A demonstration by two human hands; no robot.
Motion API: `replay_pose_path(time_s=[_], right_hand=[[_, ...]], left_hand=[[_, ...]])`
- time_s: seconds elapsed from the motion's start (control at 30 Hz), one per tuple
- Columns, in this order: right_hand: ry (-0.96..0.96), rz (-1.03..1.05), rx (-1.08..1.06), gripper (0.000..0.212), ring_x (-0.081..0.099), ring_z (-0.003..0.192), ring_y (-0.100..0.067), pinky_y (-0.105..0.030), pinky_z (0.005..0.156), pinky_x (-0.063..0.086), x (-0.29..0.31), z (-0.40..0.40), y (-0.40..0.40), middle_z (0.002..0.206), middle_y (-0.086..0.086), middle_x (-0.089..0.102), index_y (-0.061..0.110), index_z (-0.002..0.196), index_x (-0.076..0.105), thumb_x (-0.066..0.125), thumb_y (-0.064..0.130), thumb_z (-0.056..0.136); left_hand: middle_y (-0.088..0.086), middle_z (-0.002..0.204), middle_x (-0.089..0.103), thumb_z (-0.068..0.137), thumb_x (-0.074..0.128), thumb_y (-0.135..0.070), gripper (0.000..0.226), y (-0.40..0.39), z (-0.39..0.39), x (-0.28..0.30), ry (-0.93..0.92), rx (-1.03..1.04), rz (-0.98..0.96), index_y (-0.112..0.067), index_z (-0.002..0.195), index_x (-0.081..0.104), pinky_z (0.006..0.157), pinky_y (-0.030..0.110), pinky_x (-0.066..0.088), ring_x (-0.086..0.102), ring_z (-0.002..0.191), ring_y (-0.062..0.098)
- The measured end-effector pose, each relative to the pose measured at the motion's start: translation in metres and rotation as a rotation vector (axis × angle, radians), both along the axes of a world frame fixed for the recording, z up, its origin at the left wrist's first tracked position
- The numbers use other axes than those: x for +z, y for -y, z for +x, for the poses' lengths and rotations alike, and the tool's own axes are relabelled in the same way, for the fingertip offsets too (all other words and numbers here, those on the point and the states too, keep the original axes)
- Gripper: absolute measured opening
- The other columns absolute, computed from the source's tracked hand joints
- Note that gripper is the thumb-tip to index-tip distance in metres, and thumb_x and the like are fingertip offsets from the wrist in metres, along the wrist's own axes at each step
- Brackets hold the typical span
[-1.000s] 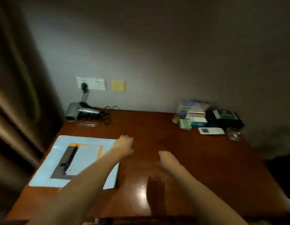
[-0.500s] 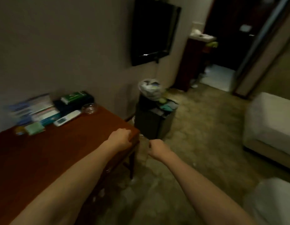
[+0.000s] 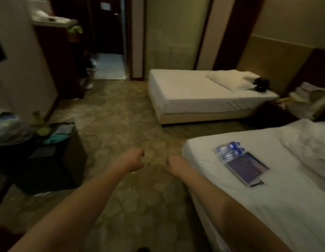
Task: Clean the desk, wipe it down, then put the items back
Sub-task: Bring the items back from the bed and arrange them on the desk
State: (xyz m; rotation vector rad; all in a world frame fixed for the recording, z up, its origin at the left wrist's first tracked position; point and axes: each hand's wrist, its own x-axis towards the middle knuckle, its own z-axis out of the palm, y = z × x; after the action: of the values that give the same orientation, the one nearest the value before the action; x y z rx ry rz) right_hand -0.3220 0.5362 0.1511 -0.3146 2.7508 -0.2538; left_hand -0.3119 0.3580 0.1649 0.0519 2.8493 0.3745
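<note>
Both arms are stretched out over the patterned carpet (image 3: pixel 121 124), and the desk is nowhere in this view. The left hand (image 3: pixel 133 159) is balled into a fist with the fingers curled under, holding nothing I can make out. The right hand (image 3: pixel 176 165) is curled the same way, a small gap apart from the left; the picture is dim and soft here, so anything tiny inside either fist would be hard to spot. To the right, on the near bed (image 3: pixel 248 206), water bottles (image 3: pixel 228 151) lie right against a flat dark booklet (image 3: pixel 247 168), with a small black item at the booklet's near corner. Across the carpet stands a second bed (image 3: pixel 185 95) with a pillow (image 3: pixel 232 80). On the left, a dark cabinet (image 3: pixel 49 160) carries a plastic bag (image 3: pixel 9 128) and some clutter
</note>
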Motion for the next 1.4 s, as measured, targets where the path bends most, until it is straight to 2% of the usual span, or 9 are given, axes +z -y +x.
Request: replay_pose_path(time_s=[0.27, 0.67, 0.73, 0.8, 0.9, 1.1, 1.23, 1.3, 1.4], right_hand=[[0.022, -0.058, -0.434, 0.035, 0.052, 0.118, -0.027, -0.035, 0.097, 0.041, -0.012, -0.082, -0.116, 0.129, -0.011, 0.054, 0.012, 0.129, 0.052, 0.051, 0.02, 0.095], [0.127, -0.033, -0.882, 0.029, 0.052, 0.117, -0.029, -0.033, 0.089, 0.045, -0.065, -0.126, -0.331, 0.127, -0.013, 0.054, 0.008, 0.12, 0.055, 0.05, 0.016, 0.092], [0.15, -0.077, -0.913, 0.023, 0.054, 0.112, -0.03, -0.033, 0.085, 0.045, -0.077, -0.154, -0.364, 0.119, -0.013, 0.056, 0.008, 0.113, 0.056, 0.049, 0.016, 0.092], [0.19, -0.134, -0.952, 0.008, 0.057, 0.09, -0.026, -0.03, 0.072, 0.04, -0.086, -0.18, -0.388, 0.092, -0.012, 0.052, 0.009, 0.089, 0.052, 0.049, 0.015, 0.093], [0.2, -0.193, -1.01, 0.023, 0.043, 0.062, -0.017, -0.025, 0.054, 0.033, -0.098, -0.217, -0.418, 0.071, -0.004, 0.042, 0.012, 0.07, 0.042, 0.051, 0.015, 0.091], [0.303, -0.343, -1.105, 0.041, 0.03, 0.051, -0.013, -0.027, 0.045, 0.021, -0.144, -0.287, -0.45, 0.059, -0.003, 0.029, 0.016, 0.059, 0.03, 0.058, 0.016, 0.089], [0.385, -0.475, -1.21, 0.032, 0.042, 0.055, -0.017, -0.03, 0.051, 0.035, -0.179, -0.332, -0.466, 0.062, -0.01, 0.043, 0.01, 0.064, 0.047, 0.061, 0.02, 0.09], [0.408, -0.557, -1.293, 0.028, 0.047, 0.056, -0.017, -0.03, 0.055, 0.039, -0.197, -0.352, -0.475, 0.063, -0.01, 0.048, 0.008, 0.067, 0.052, 0.062, 0.021, 0.09], [0.417, -0.715, -1.493, 0.041, 0.041, 0.05, -0.015, -0.026, 0.053, 0.036, -0.229, -0.382, -0.489, 0.054, -0.006, 0.041, 0.012, 0.055, 0.042, 0.063, 0.021, 0.089]], left_hand=[[0.007, 0.125, 0.057, 0.086, 0.058, -0.023, 0.043, -0.113, -0.168, -0.007, 0.027, -0.347, -0.048, -0.013, 0.128, 0.052, 0.088, 0.03, 0.046, 0.055, 0.112, 0.024], [0.004, 0.121, 0.059, 0.084, 0.061, -0.028, 0.037, -0.375, -0.28, -0.064, 0.032, -0.823, -0.153, -0.019, 0.12, 0.056, 0.089, 0.031, 0.044, 0.055, 0.11, 0.021], [0.004, 0.12, 0.059, 0.084, 0.061, -0.028, 0.036, -0.409, -0.309, -0.073, 0.055, -0.815, -0.171, -0.019, 0.119, 0.056, 0.088, 0.031, 0.045, 0.056, 0.108, 0.021], [0.004, 0.118, 0.06, 0.085, 0.06, -0.028, 0.035, -0.435, -0.337, -0.075, 0.118, -0.8, -0.176, -0.018, 0.119, 0.056, 0.085, 0.03, 0.046, 0.057, 0.105, 0.02], [0.006, 0.117, 0.061, 0.085, 0.06, -0.029, 0.036, -0.464, -0.374, -0.083, 0.181, -0.712, -0.116, -0.015, 0.118, 0.057, 0.084, 0.03, 0.046, 0.057, 0.105, 0.022], [0.009, 0.1, 0.054, 0.087, 0.062, -0.025, 0.032, -0.49, -0.439, -0.123, 0.413, -0.444, 0.07, -0.006, 0.112, 0.057, 0.063, 0.022, 0.039, 0.05, 0.088, 0.018], [0.012, 0.104, 0.055, 0.085, 0.066, -0.027, 0.043, -0.508, -0.49, -0.17, 0.514, -0.268, 0.131, -0.001, 0.117, 0.055, 0.076, 0.031, 0.043, 0.055, 0.094, 0.025], [0.008, 0.09, 0.055, 0.084, 0.067, -0.026, 0.025, -0.52, -0.514, -0.196, 0.557, -0.186, 0.174, -0.006, 0.094, 0.057, 0.072, 0.031, 0.041, 0.053, 0.083, 0.024], [0.004, 0.072, 0.045, 0.083, 0.068, -0.023, 0.028, -0.541, -0.543, -0.236, 0.615, -0.074, 0.225, -0.012, 0.069, 0.046, 0.07, 0.033, 0.04, 0.047, 0.073, 0.022]])
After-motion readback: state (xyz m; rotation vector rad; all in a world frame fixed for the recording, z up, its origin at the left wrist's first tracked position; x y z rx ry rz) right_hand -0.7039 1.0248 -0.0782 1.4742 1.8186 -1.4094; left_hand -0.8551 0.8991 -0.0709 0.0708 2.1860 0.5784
